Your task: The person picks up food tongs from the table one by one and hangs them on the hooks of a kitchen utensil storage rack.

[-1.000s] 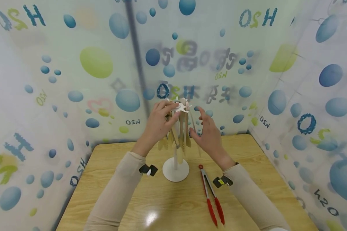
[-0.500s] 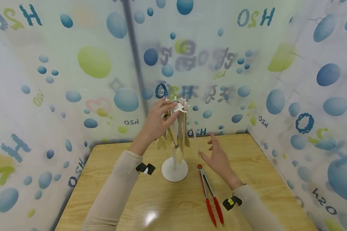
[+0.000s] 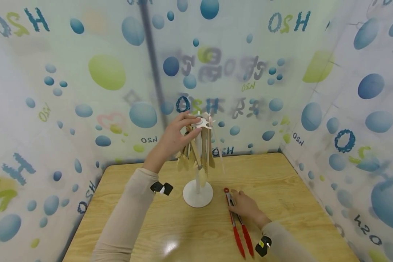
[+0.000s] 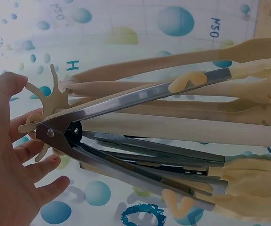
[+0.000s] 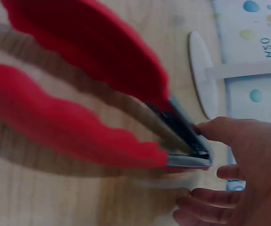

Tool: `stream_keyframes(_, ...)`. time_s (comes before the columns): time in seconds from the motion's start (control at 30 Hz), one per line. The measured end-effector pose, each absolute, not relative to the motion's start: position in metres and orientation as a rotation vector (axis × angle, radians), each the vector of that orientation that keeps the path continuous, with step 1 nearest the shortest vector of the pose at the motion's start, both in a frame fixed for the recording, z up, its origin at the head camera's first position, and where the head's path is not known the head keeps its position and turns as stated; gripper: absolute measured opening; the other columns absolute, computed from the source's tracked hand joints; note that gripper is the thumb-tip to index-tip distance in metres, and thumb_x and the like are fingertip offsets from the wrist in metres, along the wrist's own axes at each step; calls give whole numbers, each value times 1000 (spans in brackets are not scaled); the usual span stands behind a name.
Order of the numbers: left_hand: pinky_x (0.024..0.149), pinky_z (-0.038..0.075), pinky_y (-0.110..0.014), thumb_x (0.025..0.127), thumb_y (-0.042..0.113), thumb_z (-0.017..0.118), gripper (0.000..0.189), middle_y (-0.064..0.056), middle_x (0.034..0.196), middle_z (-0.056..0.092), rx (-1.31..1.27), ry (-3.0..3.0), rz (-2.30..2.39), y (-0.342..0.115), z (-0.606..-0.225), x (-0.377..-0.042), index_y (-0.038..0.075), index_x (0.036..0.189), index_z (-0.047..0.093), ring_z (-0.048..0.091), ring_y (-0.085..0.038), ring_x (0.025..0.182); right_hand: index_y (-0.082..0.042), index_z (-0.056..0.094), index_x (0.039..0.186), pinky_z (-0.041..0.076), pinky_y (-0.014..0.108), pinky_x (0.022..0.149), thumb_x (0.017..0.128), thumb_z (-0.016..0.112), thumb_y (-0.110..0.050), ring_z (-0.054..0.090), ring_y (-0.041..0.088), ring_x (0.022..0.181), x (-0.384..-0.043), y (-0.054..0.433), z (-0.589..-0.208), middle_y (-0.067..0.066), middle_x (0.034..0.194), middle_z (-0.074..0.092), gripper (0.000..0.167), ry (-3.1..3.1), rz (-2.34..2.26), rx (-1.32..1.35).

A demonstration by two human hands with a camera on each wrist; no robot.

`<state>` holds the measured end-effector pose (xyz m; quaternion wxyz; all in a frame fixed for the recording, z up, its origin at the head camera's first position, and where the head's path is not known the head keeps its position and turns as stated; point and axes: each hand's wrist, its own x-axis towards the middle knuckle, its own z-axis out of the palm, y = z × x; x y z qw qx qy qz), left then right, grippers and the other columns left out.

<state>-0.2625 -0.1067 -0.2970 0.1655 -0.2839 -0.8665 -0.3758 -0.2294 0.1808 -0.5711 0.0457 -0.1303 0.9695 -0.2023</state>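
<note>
A white utensil rack (image 3: 203, 124) stands upright, its round base (image 3: 206, 199) on the table. My left hand (image 3: 174, 137) holds the rack's hooked top from the left; in the left wrist view the thumb touches one hook arm. Several beige-headed utensils hang below, among them metal tongs (image 4: 126, 100) with beige tips and a spatula (image 4: 255, 49). Red-handled tongs (image 3: 239, 242) lie spread on the table, right of the base. My right hand (image 3: 247, 206) is beside their metal end, the thumb touching it and the other fingers loosely apart in the right wrist view (image 5: 258, 160).
The wooden table (image 3: 170, 225) ends at a back edge close to a patterned curtain (image 3: 108, 72), which also runs along both sides. A pale strip-like utensil hangs at the rack's right side, partly see-through and blurred in the head view.
My right hand has come down from beside the rack's upper right to the red-handled tongs on the table. The left hand has stayed at the rack's top.
</note>
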Motion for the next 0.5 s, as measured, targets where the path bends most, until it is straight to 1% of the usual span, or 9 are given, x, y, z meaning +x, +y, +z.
stream_keyframes(0.07, 108, 43, -56, 98, 34, 63, 43, -6, 150, 45, -816, -2481, -1067, -108, -297, -263, 20, 138, 60, 46, -27, 137, -2, 54, 136, 53, 42, 64, 83, 76, -26, 61, 24, 76, -228, 179, -576, 19, 109, 63, 63, 2969, -612, -399)
stream_keyframes(0.13, 111, 40, -57, 98, 34, 62, 43, -6, 151, 44, -824, -2485, -1076, -109, -296, -263, 20, 139, 59, 37, -26, 145, -1, 56, 133, 50, 38, 60, 82, 76, -25, 54, 19, 70, -228, 177, -578, 15, 101, 62, 60, 2977, -622, -406)
stream_keyframes(0.23, 113, 39, -57, 98, 34, 63, 44, -6, 147, 48, -834, -2486, -1072, -110, -295, -263, 20, 139, 58, 25, -25, 153, 0, 54, 136, 48, 35, 57, 82, 75, -27, 52, 16, 68, -228, 173, -581, 16, 103, 63, 64, 2984, -639, -408)
stream_keyframes(0.33, 112, 40, -56, 97, 32, 63, 44, -6, 143, 51, -842, -2483, -1066, -110, -296, -263, 19, 140, 58, 24, -24, 153, -2, 51, 140, 45, 32, 53, 82, 76, -30, 50, 15, 64, -227, 169, -584, 17, 106, 63, 69, 2988, -635, -400)
stream_keyframes(0.5, 112, 41, -54, 97, 31, 63, 44, -6, 140, 53, -843, -2475, -1065, -110, -295, -262, 18, 139, 59, 24, -23, 153, -1, 51, 140, 35, 28, 46, 82, 73, -20, 44, 15, 56, -226, 166, -586, 15, 98, 61, 64, 3000, -663, -396)
